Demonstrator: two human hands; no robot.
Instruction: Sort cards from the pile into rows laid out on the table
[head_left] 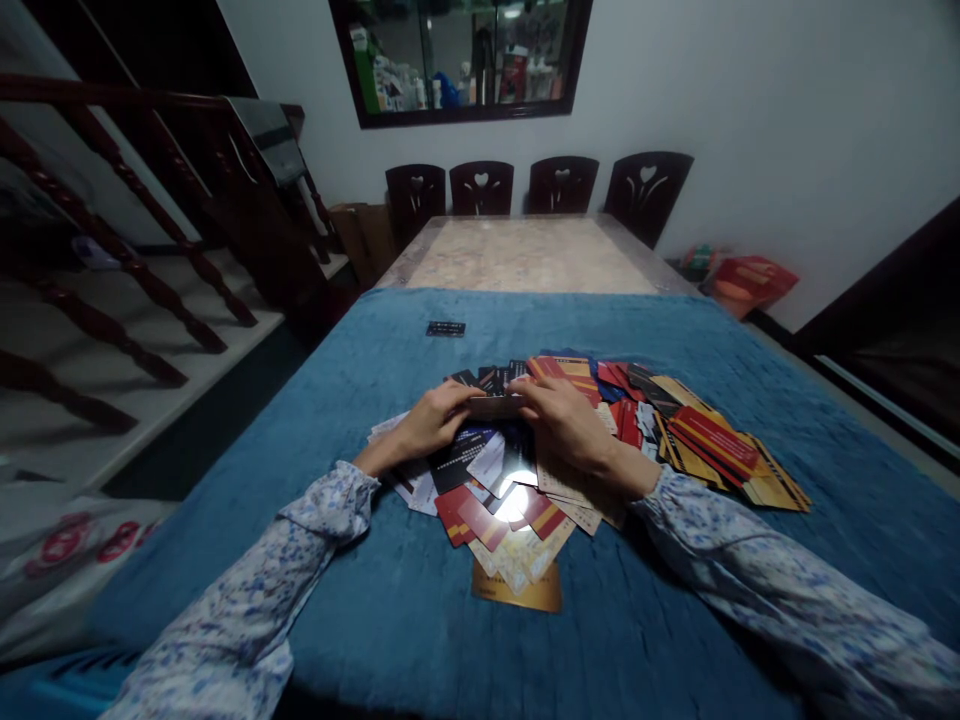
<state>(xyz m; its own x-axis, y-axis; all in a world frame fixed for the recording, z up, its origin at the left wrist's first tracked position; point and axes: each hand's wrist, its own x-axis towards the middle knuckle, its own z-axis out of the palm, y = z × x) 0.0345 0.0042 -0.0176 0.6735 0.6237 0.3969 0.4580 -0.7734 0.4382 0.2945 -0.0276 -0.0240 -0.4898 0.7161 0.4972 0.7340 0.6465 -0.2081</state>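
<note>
Between my two hands is a stack of cards (495, 407), seen edge-on above a spread pile. My left hand (431, 422) grips its left end, and my right hand (566, 420) grips its right end, fingers bent round it. Below them lie fanned red cards (484, 520), dark cards (454, 465) and pale yellow cards (517, 560), with a bright glare on some. One gold card (517, 588) sticks out at the near edge. To the right of my right hand spreads a loose heap with a red card (712, 443) on top of yellow ones.
A blue cloth (360, 610) covers the near part of the long table (525, 250). One black card (445, 328) lies apart, further back. Dark chairs (562, 187) line the far end. A wooden railing (112, 240) stands left; a white plastic bag (67, 560) sits at lower left.
</note>
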